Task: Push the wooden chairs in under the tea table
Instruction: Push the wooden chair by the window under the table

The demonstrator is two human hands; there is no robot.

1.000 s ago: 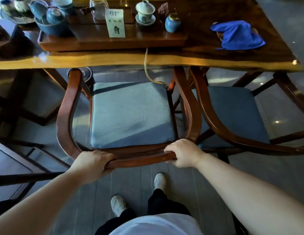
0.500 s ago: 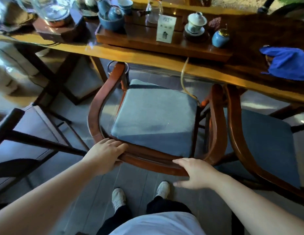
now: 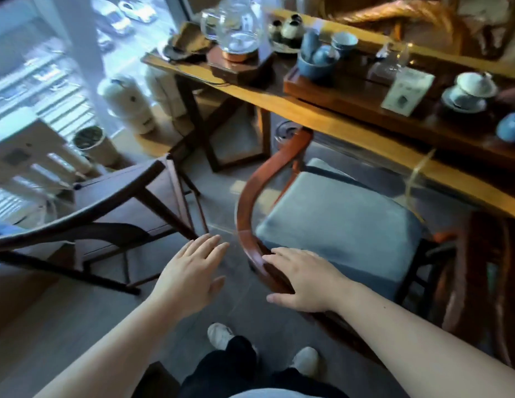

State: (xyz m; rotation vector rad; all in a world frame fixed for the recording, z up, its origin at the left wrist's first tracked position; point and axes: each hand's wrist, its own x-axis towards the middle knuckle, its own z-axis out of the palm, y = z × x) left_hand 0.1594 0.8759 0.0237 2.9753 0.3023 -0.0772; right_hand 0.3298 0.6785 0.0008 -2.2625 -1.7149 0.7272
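Red chair (image 3: 244,196) angled in at the table (image 3: 351,130): front of its left arm tucked under the edge, blue cushion (image 3: 345,225) mostly clear of the top, back rail toward the person. Looks close to seated, maybe not fully home — hard to call with the tilt.

Right hand (image 3: 305,280) flat on the back rail, fingers (image 3: 279,255) spread and loose, thumb out to the side; resting, not clamped. Left hand (image 3: 190,274) off everything, palm down, fingers (image 3: 204,245) apart, hovering over floor between the red chair and the dark chair (image 3: 86,214).

Dark chair well apart from the table, out to the left near the window, turned askew, seat bare. Another red-brown frame (image 3: 480,268) crowding the first chair on the right, only partly in view.

Step, as judged: first chair about done, hand-off to the next one — probably the dark chair.

Next move calls for:
- right hand off the rail
- both hands clamped on the dark chair's curved top rail
- swing to square it with the table edge, then straight push
- watch the table leg (image 3: 193,110) and the red chair's arm; tight gap there
- easy on contact with the table, since glass pot (image 3: 236,27) and cups (image 3: 322,50) sit right above.
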